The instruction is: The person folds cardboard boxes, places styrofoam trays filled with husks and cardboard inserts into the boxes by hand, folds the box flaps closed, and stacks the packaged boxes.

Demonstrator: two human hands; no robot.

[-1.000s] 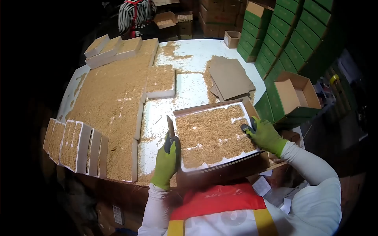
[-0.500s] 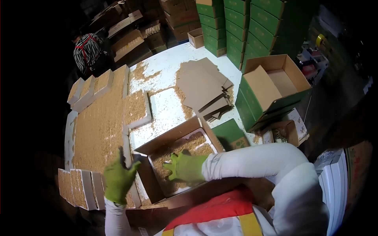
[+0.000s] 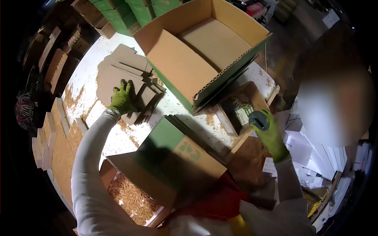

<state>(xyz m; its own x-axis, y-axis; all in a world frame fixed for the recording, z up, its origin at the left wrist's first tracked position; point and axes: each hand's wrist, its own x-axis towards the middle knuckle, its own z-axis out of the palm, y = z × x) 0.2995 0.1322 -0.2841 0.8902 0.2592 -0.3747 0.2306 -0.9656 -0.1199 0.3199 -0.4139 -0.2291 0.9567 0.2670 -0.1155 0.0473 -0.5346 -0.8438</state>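
Observation:
My left hand [image 3: 123, 99], in a green glove with dark fingertips, lies with fingers spread on a loose pile of flat cardboard sheets [image 3: 108, 72]. At the rim of a small open box [image 3: 258, 96] is my right hand [image 3: 271, 135], gloved alike. Its fingers are curled together; whether anything is in them is hidden. Inside that box lie small green-and-white pieces [image 3: 241, 110], too small to name. Close to my body stands an open carton [image 3: 157, 185] with its green-printed side toward the pile. Tan shavings [image 3: 132, 196] fill the white tray in it.
A large open green carton [image 3: 197, 94] stands between my hands, on the white table [image 3: 114, 143]. Shavings-filled trays [image 3: 53, 133] line the left side. Stacked green boxes [image 3: 122, 15] rise behind. White trays [image 3: 315, 149] and papers lie at right. A person [image 3: 26, 110] is at far left.
My view has swung right. My left hand has gone from beside the carton to the cardboard sheets. The right hand has left the shavings and moved to the small box.

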